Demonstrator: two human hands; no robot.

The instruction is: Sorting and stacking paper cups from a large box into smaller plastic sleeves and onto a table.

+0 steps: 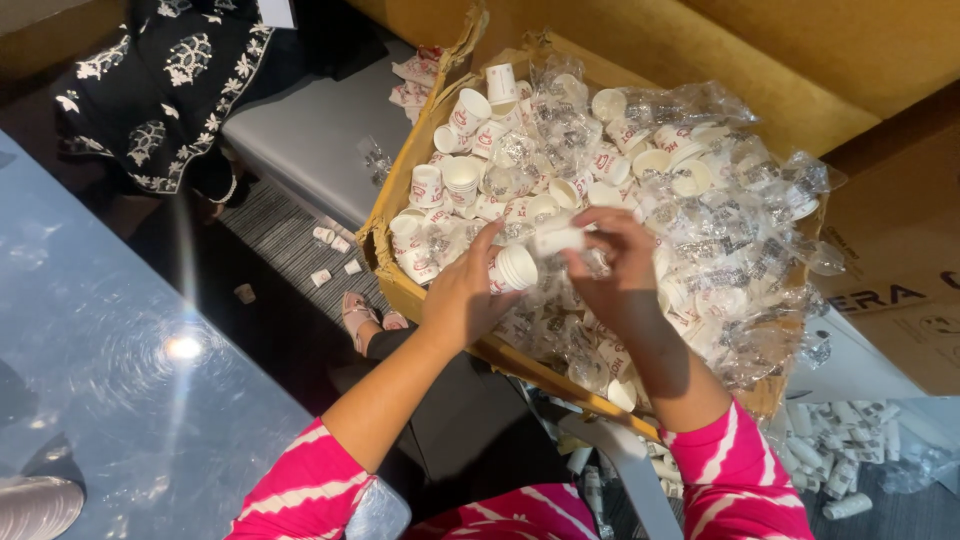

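The left hand (462,292) is curled around a small stack of paper cups (512,268). The stack lies on its side, and its open white rim points to the right. The cups are white with a red print on the wall, and the rim is rolled. The fingers are closed on the stack from the left, and the thumb lies on top.

The right hand (612,262) is just beside it, over the middle of the box (388,262). Its fingers are bent and pinch 1 more white cup (560,238) at the top, between thumb and fingertips. This cup is held sideways, close to the open end of the stack, but I cannot tell if they touch.

Both hands are above a big cardboard box that is full of the same cups. Many loose cups lie at the left part of the box, some upright and some tilted. At the right part, many clear plastic wrappers (730,230) lie over the cups, crumpled and shiny.

The person wears pink sleeves (735,470) with white stripes. A few cups are on the dark floor (290,250) at the left of the box, and more lie at the lower right. A glossy grey table (130,370) is at the left.
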